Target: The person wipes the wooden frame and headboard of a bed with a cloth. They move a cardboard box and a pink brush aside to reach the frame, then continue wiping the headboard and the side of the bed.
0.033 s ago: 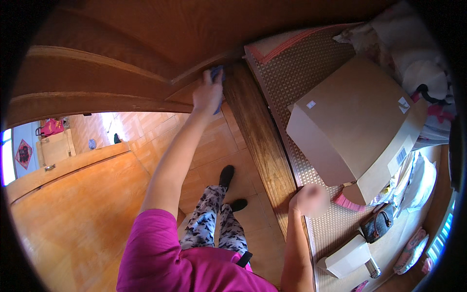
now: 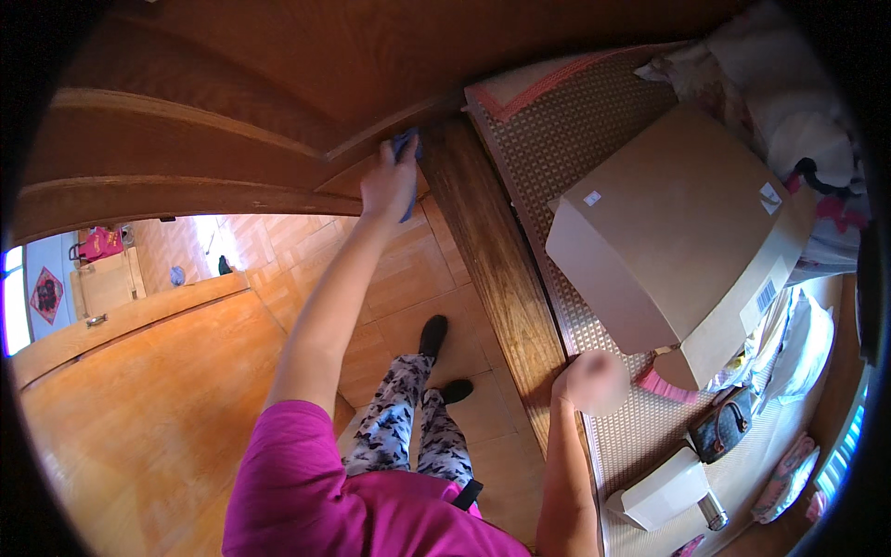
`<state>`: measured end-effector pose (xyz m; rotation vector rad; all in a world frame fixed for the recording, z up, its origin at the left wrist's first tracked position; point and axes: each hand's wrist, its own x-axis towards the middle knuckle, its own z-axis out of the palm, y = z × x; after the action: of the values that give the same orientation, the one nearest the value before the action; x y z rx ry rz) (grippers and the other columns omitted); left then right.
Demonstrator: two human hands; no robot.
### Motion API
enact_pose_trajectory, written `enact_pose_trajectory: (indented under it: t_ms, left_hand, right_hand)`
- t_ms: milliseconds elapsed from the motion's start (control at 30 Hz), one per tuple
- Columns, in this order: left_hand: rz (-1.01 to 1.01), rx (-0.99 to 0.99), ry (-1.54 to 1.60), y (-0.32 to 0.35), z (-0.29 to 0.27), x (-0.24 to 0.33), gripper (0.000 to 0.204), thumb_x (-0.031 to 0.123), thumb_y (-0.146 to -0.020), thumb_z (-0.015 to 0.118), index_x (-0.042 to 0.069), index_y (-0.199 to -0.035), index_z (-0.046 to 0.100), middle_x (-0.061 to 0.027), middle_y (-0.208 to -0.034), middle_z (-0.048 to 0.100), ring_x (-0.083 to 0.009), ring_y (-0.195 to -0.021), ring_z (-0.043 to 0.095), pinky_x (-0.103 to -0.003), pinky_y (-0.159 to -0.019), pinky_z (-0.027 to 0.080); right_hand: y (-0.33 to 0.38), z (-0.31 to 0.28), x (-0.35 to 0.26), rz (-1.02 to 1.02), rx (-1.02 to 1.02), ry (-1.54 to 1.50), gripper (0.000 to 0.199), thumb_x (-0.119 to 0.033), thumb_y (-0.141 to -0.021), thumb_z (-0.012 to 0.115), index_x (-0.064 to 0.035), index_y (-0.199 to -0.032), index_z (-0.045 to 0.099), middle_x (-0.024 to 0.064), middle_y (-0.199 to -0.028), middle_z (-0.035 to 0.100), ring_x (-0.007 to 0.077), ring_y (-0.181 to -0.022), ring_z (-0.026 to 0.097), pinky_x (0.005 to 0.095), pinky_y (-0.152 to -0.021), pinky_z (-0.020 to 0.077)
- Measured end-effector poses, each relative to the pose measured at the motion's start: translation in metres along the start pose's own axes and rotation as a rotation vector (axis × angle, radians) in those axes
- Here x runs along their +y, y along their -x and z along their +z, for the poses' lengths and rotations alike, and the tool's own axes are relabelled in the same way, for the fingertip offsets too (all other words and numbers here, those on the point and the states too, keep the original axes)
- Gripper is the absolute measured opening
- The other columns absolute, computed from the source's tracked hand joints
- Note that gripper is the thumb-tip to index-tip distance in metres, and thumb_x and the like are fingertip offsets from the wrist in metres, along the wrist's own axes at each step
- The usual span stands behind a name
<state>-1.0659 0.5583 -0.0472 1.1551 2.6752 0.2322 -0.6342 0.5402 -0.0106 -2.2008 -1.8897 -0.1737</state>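
With my left arm stretched forward, my left hand (image 2: 388, 188) is closed on a blue cloth (image 2: 406, 145). The cloth is at the lower edge of the dark wooden panel (image 2: 278, 139), close to the far end of a wooden bed rail (image 2: 492, 260). My right hand (image 2: 594, 382) rests at the edge of the woven mat (image 2: 640, 436), beside the rail. A blurred patch covers this hand, so its fingers cannot be made out.
On the mat lie a large cardboard box (image 2: 687, 223), a dark handbag (image 2: 722, 427), a white open box (image 2: 661, 490) and bedding (image 2: 798, 353). A lighter wooden surface (image 2: 158, 399) is at the left. My feet stand on the tiled floor (image 2: 408, 288).
My left hand and the blue cloth have shifted slightly to the left, away from the bed rail. The right hand stays in place.
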Motion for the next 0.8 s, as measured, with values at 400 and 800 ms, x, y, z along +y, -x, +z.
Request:
enact_pose_trajectory:
  t_ms: [400, 800]
  left_hand:
    - [0.387, 0.180, -0.202, -0.026, 0.002, 0.054, 0.042, 0.012, -0.097, 0.052, 0.020, -0.138, 0.058, -0.0107, -0.138, 0.051, -0.0380, -0.128, 0.045, -0.048, -0.099, 0.049]
    - [0.157, -0.133, -0.058, 0.035, -0.016, -0.030, 0.043, 0.013, -0.098, 0.053, 0.018, -0.140, 0.052, -0.0124, -0.144, 0.044, -0.0400, -0.129, 0.046, -0.047, -0.099, 0.051]
  right_hand:
    - [0.014, 0.022, 0.020, 0.047, -0.139, -0.154, 0.021, -0.022, -0.078, 0.065, -0.0009, -0.074, 0.063, 0.0177, -0.071, 0.061, 0.0386, -0.069, 0.060, 0.0498, -0.067, 0.0452]
    - [0.009, 0.015, 0.014, 0.048, -0.123, -0.137, 0.025, -0.024, -0.076, 0.064, 0.0000, -0.069, 0.062, 0.0204, -0.065, 0.059, 0.0404, -0.064, 0.059, 0.0512, -0.061, 0.0436]
